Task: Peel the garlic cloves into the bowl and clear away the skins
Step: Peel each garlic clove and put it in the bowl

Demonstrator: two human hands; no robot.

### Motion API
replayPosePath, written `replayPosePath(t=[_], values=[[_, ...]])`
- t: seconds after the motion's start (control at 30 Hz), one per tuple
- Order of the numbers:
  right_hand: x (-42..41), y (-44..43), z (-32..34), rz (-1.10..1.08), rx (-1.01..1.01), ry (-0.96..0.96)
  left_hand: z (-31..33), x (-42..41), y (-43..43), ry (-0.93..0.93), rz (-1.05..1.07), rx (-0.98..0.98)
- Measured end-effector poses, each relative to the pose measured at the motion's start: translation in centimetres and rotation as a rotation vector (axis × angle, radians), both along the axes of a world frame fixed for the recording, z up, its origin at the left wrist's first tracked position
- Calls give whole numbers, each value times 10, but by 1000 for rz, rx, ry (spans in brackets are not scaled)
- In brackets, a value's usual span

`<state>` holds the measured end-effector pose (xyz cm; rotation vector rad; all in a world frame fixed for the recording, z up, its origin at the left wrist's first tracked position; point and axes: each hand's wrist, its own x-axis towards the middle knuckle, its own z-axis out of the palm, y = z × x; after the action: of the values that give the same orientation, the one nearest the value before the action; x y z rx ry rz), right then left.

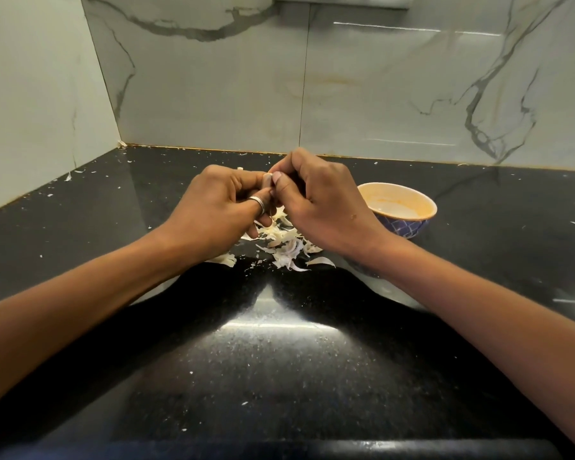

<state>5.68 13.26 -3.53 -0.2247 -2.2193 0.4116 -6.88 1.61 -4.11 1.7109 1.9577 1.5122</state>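
My left hand [218, 207], with a silver ring on one finger, and my right hand [316, 194] meet above the black counter. Both pinch a small garlic clove [268, 178] between their fingertips; most of the clove is hidden by the fingers. Under the hands lies a loose pile of pale garlic skins [284, 244]. A small bowl [422, 207], orange inside and blue patterned outside, stands just right of my right hand. I cannot tell what the bowl holds.
The black speckled counter [279, 360] runs back to a marble-look tiled wall [346, 94] and a side wall on the left. Tiny skin flakes are scattered over the counter, mostly at the back left. The counter's front edge is at the bottom.
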Motion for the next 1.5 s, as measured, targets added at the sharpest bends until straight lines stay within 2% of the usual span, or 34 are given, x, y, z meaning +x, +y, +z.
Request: replayPosePath(t=[0.9, 1.33, 1.5], values=[[-5, -9, -3, -75, -306, 61, 4, 19, -2, -257, -16, -18], [-7, -4, -2, -33, -311, 86, 6, 24, -2, -430, -14, 24], [-5, -3, 0, -3, -307, 66, 8, 23, -3, -434, -2, 35]])
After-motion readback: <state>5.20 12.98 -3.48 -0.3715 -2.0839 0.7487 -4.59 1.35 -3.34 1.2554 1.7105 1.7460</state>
